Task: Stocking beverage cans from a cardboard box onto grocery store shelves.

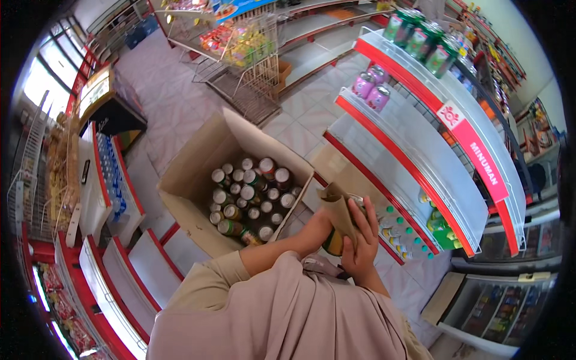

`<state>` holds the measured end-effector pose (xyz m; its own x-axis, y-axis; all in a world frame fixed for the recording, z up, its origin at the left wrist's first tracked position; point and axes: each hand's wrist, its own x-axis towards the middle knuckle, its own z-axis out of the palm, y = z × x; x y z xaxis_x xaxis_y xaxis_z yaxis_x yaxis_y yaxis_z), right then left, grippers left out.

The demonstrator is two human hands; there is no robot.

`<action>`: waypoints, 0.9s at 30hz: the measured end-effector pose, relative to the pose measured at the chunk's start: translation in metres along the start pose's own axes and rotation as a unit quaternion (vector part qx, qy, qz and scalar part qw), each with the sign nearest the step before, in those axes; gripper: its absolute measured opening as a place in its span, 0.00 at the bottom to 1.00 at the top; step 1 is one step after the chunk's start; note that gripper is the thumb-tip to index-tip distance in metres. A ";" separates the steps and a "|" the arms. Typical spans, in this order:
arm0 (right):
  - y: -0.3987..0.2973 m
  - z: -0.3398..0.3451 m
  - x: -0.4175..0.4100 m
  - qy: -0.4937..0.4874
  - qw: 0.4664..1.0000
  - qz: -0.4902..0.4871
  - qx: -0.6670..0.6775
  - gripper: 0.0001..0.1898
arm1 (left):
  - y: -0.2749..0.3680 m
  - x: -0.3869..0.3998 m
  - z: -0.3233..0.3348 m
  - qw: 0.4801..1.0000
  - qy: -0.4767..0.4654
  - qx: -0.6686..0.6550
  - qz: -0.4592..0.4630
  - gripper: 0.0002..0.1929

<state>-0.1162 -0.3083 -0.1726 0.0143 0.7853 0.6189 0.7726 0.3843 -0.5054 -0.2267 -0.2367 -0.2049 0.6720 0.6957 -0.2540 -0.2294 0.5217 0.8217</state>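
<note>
A can point(333, 243) with a dark and yellow side is partly wrapped in a folded piece of brown cloth or paper point(338, 210). My right hand point(362, 238) grips the wrapped can from the right, fingers along its upper side. On the left side of the wrap is my left hand point(317, 225), its fingers mostly hidden behind the brown piece. To the left stands an open cardboard box point(198, 148) holding several drink cans point(248, 192), upright or leaning, their lids facing up. The box's near right flap edge lies by my left forearm.
Red-edged shelves point(405, 148) at the right bear pink cans point(377, 96), green cans point(418, 40) and small bottles point(400, 231). A wire cart point(243, 85) with snack packets stands ahead. More shelves point(112, 265) with water bottles point(110, 175) flank the left; a glass-topped freezer point(499, 306) is at lower right.
</note>
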 end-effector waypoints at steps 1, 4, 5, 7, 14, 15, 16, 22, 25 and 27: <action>0.000 0.006 0.004 -0.007 1.000 -0.004 0.006 0.17 | 0.000 -0.003 -0.005 1.000 0.008 -0.004 0.003 0.17; 0.000 0.018 0.006 0.068 0.986 0.119 0.091 0.15 | 0.015 -0.013 -0.007 0.994 0.037 0.102 0.009 0.27; 0.002 0.019 0.007 0.064 0.987 0.119 0.092 0.15 | 0.009 -0.012 -0.011 0.994 0.040 0.100 0.009 0.27; 0.006 0.022 0.008 0.025 0.935 0.287 0.205 0.15 | -0.013 -0.013 -0.026 0.995 0.070 0.069 -0.013 0.32; 0.014 0.042 0.013 0.028 0.985 0.155 0.067 0.06 | 0.011 -0.042 -0.027 0.991 0.059 -0.047 -0.113 0.32; 0.017 0.043 0.013 0.020 0.985 0.155 0.072 0.06 | 0.006 -0.043 -0.032 0.990 0.066 -0.052 -0.113 0.32; 0.021 0.042 0.012 0.019 0.985 0.158 0.064 0.06 | -0.003 -0.043 -0.038 0.991 0.047 -0.054 -0.115 0.32; 0.028 0.061 0.019 0.055 0.968 0.218 0.110 0.08 | -0.007 -0.044 -0.042 0.979 0.037 -0.131 -0.152 0.33; 0.027 0.063 0.024 0.087 0.968 0.201 0.123 0.09 | -0.019 -0.043 -0.044 0.989 0.113 -0.057 -0.072 0.32; 0.018 0.053 0.022 0.088 0.956 0.254 0.120 0.10 | -0.020 -0.045 -0.044 0.990 0.138 -0.019 -0.010 0.29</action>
<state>-0.1357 -0.2584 -0.1994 0.4716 0.8145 0.3379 0.4695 0.0924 -0.8781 -0.2838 -0.2565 -0.2322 0.4598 0.7912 -0.4033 -0.2481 0.5505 0.7971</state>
